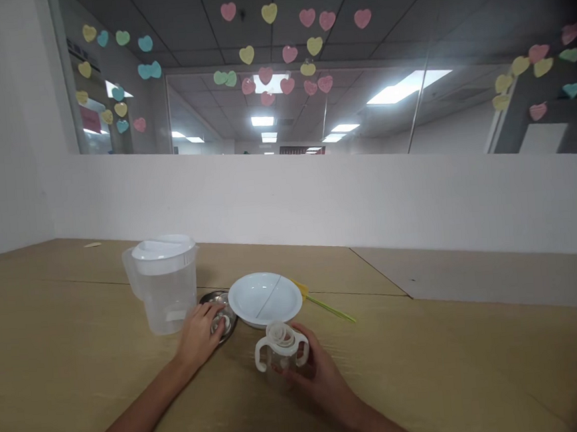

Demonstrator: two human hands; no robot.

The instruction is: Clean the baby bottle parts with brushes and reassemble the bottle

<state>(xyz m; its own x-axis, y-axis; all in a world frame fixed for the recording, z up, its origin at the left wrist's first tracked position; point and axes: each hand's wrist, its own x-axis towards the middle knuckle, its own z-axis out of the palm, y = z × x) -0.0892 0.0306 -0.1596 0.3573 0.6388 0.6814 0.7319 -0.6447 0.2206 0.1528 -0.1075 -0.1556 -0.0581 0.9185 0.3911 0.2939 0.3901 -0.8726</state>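
Note:
My right hand is wrapped around the side of a clear baby bottle with two white handles and a translucent top. The bottle stands upright, and part of its body is hidden by my fingers. To the left, my left hand reaches over a small round metal dish. Its fingers curl around a small whitish piece in the dish, too covered to name. Just behind the bottle sits a pale, shallow bowl with a thin line across its inside.
A clear plastic pitcher with a white lid stands left of the dish. A yellow-green long-handled utensil lies partly behind the bowl. The tan tabletop meets a white wall under a window with heart-shaped notes.

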